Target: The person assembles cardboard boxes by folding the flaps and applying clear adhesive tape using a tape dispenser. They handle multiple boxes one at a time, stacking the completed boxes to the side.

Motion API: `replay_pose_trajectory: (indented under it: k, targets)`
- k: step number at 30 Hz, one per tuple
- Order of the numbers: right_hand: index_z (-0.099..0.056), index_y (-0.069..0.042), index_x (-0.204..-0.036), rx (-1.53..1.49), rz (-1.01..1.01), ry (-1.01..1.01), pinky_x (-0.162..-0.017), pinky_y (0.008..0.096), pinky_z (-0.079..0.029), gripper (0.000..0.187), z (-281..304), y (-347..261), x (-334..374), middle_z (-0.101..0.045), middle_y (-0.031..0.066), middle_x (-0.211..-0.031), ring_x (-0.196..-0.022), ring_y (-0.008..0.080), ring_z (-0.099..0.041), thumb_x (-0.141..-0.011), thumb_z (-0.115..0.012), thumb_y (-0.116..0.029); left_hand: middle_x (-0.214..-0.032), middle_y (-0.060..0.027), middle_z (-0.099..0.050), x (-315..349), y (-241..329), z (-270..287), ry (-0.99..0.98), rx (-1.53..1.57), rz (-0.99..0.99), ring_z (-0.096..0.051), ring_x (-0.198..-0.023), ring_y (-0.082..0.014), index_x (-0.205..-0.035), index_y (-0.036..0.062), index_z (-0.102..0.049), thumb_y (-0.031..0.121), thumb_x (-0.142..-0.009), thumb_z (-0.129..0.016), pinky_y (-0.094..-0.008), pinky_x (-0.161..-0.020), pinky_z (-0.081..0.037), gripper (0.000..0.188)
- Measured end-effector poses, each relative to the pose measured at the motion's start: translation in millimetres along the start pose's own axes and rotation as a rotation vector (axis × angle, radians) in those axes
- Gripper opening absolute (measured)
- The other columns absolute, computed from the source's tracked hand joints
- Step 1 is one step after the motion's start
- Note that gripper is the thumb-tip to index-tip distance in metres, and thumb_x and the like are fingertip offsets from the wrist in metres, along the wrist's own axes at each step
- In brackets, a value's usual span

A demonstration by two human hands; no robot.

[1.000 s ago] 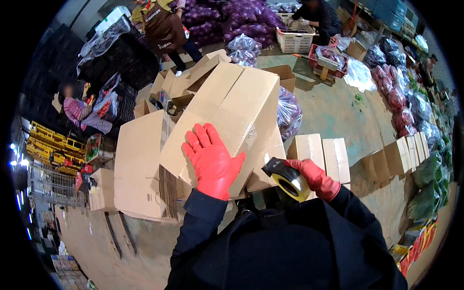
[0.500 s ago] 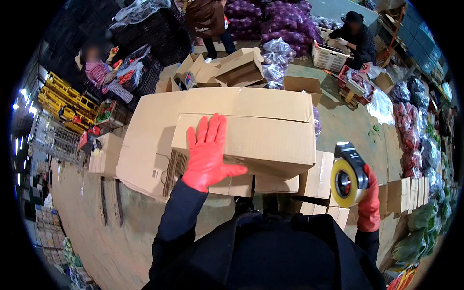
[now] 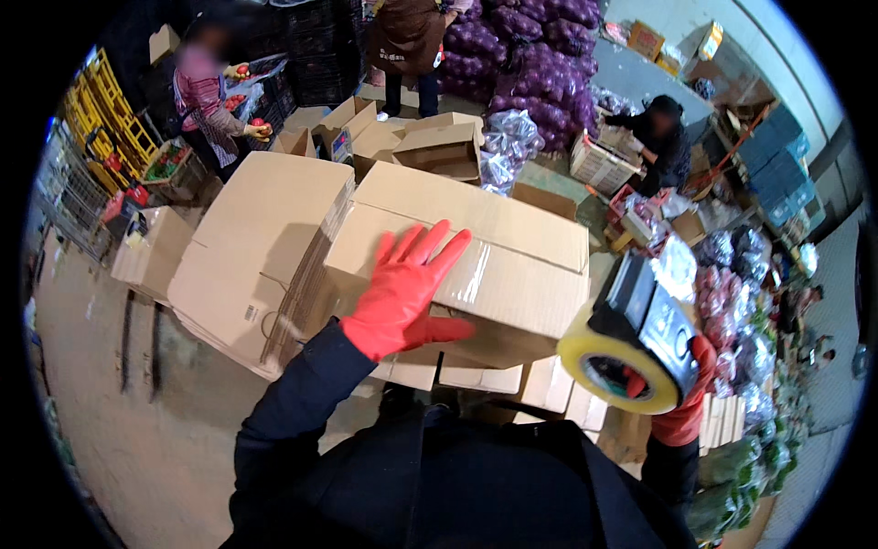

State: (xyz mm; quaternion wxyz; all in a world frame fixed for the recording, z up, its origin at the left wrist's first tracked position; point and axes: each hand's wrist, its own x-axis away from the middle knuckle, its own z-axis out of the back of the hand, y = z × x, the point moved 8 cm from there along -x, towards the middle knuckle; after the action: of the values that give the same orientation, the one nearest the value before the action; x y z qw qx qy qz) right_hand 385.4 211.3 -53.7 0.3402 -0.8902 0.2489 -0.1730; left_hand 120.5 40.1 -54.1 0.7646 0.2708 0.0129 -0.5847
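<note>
A closed cardboard carton (image 3: 540, 274) lies in front of me. A shiny strip, looking like clear tape, catches light on its near panel. My left hand (image 3: 401, 297), in a red rubber glove, rests on that panel with fingers spread and thumb pointing right. My right hand (image 3: 688, 403), gloved in red too, grips a tape dispenser (image 3: 645, 316) loaded with a roll of yellowish clear tape. The dispenser is at the carton's right end; whether it touches the carton I cannot tell. Left of the carton lies a stack of flattened cardboard boxes (image 3: 256, 229).
More cartons (image 3: 480, 373) stand below the near side. Beyond are open boxes (image 3: 439, 151), purple net sacks (image 3: 549, 82) and clear bags (image 3: 512, 142). Three people work farther back: one left (image 3: 206, 101), one in a brown apron (image 3: 409, 41), one crouching right (image 3: 654, 142).
The tape dispenser has come up and left, closer to the carton's right end. The view has turned, so the carton appears slanted. My left hand stays on the carton, its fingers spread wider.
</note>
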Motion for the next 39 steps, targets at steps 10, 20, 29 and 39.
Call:
replay_pose_trajectory:
  k: [10,20,29,39]
  targets:
    - [-0.062,0.010,-0.095,0.730,0.016,-0.069,-0.066,0.0359,-0.053,0.059,-68,1,-40,-0.067,0.0184,-0.088,-0.075,0.0265,-0.065,-0.063,-0.077,-0.037,-0.085,-0.0043,-0.059,-9,9,10,-0.514,1.417,0.281,-0.055,-0.072,-0.0099,-0.111,0.0035,-0.059,0.057,-0.097,-0.030,-0.0252,-0.065,-0.046,0.063]
    - [-0.051,0.013,-0.103,0.747,0.053,-0.112,-0.053,0.0543,-0.058,0.057,-121,20,-77,-0.062,0.0312,-0.090,-0.066,0.0427,-0.065,-0.067,-0.072,-0.026,-0.070,0.0014,-0.059,-8,-30,29,-0.300,1.814,0.312,-0.051,-0.055,-0.0042,-0.091,0.0056,-0.064,0.033,-0.097,-0.052,-0.0209,-0.046,-0.040,0.030]
    - [-0.063,0.012,-0.103,1.332,-0.249,-0.085,-0.072,0.0298,-0.049,0.080,-180,38,-108,-0.068,0.0141,-0.089,-0.081,0.0209,-0.064,-0.067,-0.068,-0.060,-0.065,0.0015,-0.057,-21,-88,39,-0.137,1.575,0.324,-0.050,-0.051,-0.0048,-0.080,0.0048,-0.062,0.025,-0.096,-0.055,-0.0215,-0.045,-0.041,0.026]
    - [-0.060,0.008,-0.110,1.460,-0.132,-0.090,-0.079,0.0272,-0.044,0.069,-206,43,-130,-0.065,0.0108,-0.094,-0.086,0.0166,-0.059,-0.085,-0.051,-0.056,-0.069,0.0001,-0.062,-29,-126,46,-0.009,1.463,0.370,-0.057,-0.055,-0.0067,-0.081,0.0034,-0.063,0.019,-0.093,-0.058,-0.0218,-0.044,-0.042,0.020]
